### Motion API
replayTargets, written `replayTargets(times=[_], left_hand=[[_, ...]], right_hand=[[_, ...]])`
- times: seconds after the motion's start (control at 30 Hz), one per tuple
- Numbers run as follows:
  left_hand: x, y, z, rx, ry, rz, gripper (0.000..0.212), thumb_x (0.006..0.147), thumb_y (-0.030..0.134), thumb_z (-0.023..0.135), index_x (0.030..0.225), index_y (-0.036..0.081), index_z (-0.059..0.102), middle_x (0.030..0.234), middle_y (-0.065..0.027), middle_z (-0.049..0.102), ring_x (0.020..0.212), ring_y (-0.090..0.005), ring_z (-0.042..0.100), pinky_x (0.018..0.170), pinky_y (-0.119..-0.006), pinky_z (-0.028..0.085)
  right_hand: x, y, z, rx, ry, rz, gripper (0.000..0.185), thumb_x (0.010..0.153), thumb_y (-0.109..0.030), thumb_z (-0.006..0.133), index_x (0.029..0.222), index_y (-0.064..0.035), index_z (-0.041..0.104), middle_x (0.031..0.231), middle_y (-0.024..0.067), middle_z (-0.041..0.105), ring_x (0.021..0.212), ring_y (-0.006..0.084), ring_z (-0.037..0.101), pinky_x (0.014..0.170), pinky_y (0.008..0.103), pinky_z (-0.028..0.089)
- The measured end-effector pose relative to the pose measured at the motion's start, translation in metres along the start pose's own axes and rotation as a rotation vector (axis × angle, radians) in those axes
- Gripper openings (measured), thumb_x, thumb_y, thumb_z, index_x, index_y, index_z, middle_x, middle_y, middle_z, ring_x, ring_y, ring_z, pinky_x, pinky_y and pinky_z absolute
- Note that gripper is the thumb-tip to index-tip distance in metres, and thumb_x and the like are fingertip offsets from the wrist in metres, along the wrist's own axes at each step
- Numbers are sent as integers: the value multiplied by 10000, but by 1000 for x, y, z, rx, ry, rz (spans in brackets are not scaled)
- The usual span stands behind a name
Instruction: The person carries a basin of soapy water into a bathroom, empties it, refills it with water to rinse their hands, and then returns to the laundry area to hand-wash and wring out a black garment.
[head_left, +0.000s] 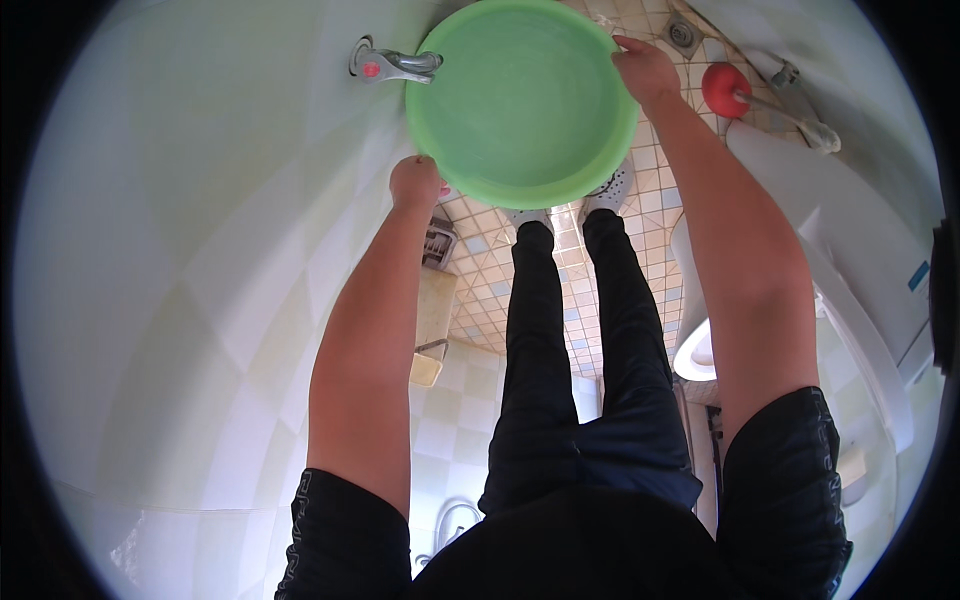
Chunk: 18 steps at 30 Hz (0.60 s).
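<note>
In front of me a large round green plastic basin (499, 196) is held between my two hands above the tiled floor. My left hand (416, 181) grips its rim at the near left. Over on the far right of the rim is my right hand (651, 71), fingers curled onto the edge. The inside of the basin looks smooth; whether it holds water I cannot tell. A chrome wall faucet (397, 65) with a red mark reaches over the basin's left edge. My shoes, light perforated clogs (611, 187), are partly hidden under the near rim.
A red rubber plunger (724, 90) stands right of the basin, near a square floor drain (682, 34). White toilet (697, 356) at my right, partly behind my arm. Tiled wall (225, 300) close on the left. A dark grate-like item (439, 244) lies below my left hand.
</note>
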<state>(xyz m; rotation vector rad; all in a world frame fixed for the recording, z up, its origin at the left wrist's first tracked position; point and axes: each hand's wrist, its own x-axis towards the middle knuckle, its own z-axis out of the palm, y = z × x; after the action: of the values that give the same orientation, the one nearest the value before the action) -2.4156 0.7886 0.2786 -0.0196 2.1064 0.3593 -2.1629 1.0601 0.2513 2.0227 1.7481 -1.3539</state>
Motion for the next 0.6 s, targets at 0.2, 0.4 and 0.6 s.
replayTargets(times=[0.2,0.4,0.6], left_hand=[[-1,-5,-10,560,275,571,292,964,200,453,1021,27,680,861,-105,694,720,-197,693,607,-342,568],[-50,80,9,-278,-398,139,278,962,210,491,1134,33,620,929,-96,668,814,-205,679,682,-364,578],[-49,109,16,-157,-425,248,315,958,209,515,1191,4,570,1008,-123,646,851,-233,673,738,-374,583]], right_hand=[[-91,-102,10,247,-122,-457,408,979,-350,520,1248,-71,649,1142,186,691,1087,357,642,970,419,496],[-185,-200,41,-71,-10,-694,399,920,-165,615,1283,-4,585,1062,158,692,975,302,669,782,427,547],[-136,-196,16,-211,-98,-1058,309,857,-172,694,1161,-118,699,861,123,708,801,269,693,723,406,549]])
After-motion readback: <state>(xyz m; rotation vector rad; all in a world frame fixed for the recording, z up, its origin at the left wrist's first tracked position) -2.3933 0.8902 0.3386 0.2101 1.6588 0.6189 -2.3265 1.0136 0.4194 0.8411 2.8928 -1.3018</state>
